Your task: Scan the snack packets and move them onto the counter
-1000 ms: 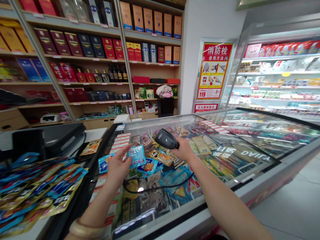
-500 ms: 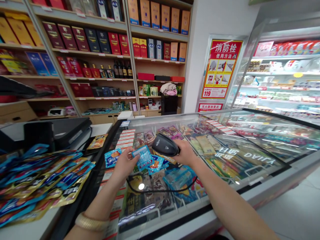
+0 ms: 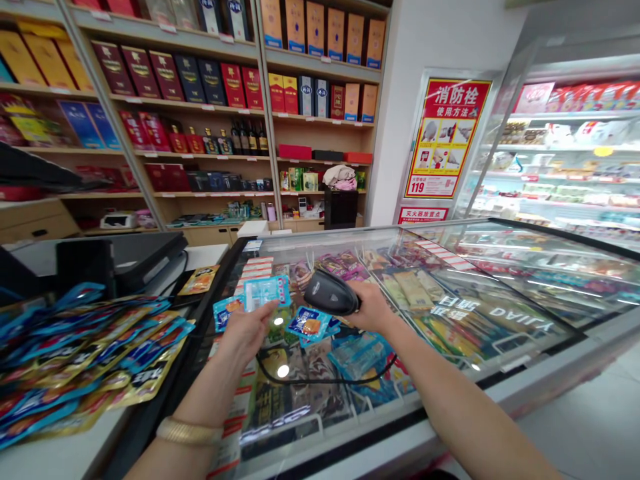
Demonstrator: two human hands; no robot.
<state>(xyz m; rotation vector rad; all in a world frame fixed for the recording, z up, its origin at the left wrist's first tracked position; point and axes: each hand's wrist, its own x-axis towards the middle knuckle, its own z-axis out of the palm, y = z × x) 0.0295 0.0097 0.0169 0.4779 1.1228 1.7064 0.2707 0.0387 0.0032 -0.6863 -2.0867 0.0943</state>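
My left hand (image 3: 249, 328) is closed on the near edge of a small light-blue snack packet (image 3: 261, 292), printed back facing up with a barcode patch. In my right hand (image 3: 373, 307) is a black handheld barcode scanner (image 3: 330, 292), its head pointing left toward the packet. A black cable (image 3: 325, 382) loops from it over the glass. Below the scanner lie a few overlapping blue snack packets (image 3: 309, 324) with orange food pictures. Another blue packet (image 3: 227, 311) rests left of the held one, partly behind it.
I am over a glass-topped chest freezer (image 3: 450, 333) filled with wrapped goods. On the left counter is a large heap of snack packets (image 3: 90, 363), with a single gold packet (image 3: 200, 280) beside a dark checkout machine (image 3: 145, 260). Shelves of boxed bottles (image 3: 210, 83) stand behind.
My left hand has moved left with its packet, away from the other packets below the scanner. The packet has turned more level. The scanner has stayed nearly in place.
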